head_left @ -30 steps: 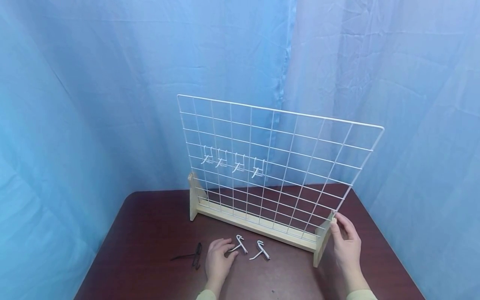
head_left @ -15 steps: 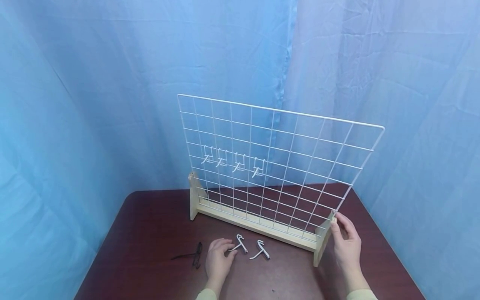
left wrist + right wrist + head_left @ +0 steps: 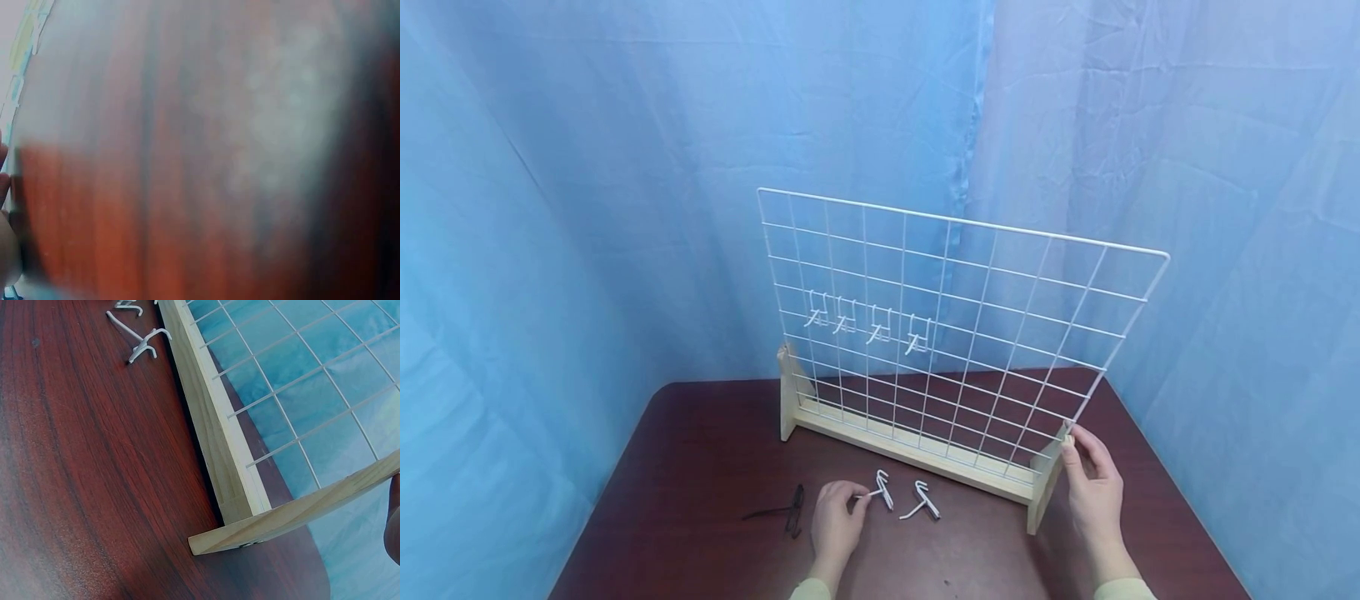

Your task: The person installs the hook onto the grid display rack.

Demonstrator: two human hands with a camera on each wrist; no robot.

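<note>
The left hand (image 3: 837,518) pinched a white T-shaped metal hook (image 3: 885,493), a second white hook (image 3: 928,502) to its right, black metal hook (image 3: 793,510) to its left; the right hand (image 3: 1096,492) gripped the pale wooden stand (image 3: 1043,493), white wire grid (image 3: 962,222) rising leftward!

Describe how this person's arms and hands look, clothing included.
The left hand and right hand are both bare, with no gloves or rings visible. Pale yellow-green cuffs show at the picture's bottom edge, on the left sleeve and right sleeve; no pattern or marking can be seen on them.
</note>
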